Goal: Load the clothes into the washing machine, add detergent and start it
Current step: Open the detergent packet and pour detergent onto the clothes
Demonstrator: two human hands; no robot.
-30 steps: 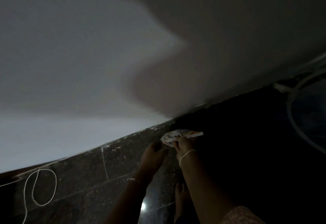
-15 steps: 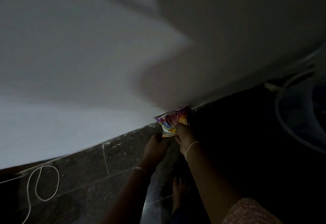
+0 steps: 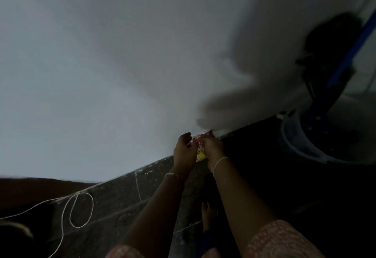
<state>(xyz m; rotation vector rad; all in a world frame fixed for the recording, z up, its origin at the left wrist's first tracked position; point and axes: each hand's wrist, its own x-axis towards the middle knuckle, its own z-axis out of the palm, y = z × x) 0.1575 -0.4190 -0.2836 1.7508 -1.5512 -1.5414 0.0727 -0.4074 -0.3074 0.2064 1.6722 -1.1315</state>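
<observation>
Sachet (image 3: 200, 154) pinched by fingers of left hand (image 3: 184, 153) and right hand (image 3: 213, 148); wall (image 3: 101, 74) behind

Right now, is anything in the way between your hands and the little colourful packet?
No, nothing visible stands between them. The left hand and the right hand both pinch the small colourful plastic packet, holding it up in front of the white wall.

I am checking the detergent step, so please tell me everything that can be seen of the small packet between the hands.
The sachet is small and glossy, like printed plastic film, pink and purple above, yellow with red lettering below. It is held upright in front of the white wall. The left hand and right hand pinch it from either side; whether it is open cannot be told.
</observation>
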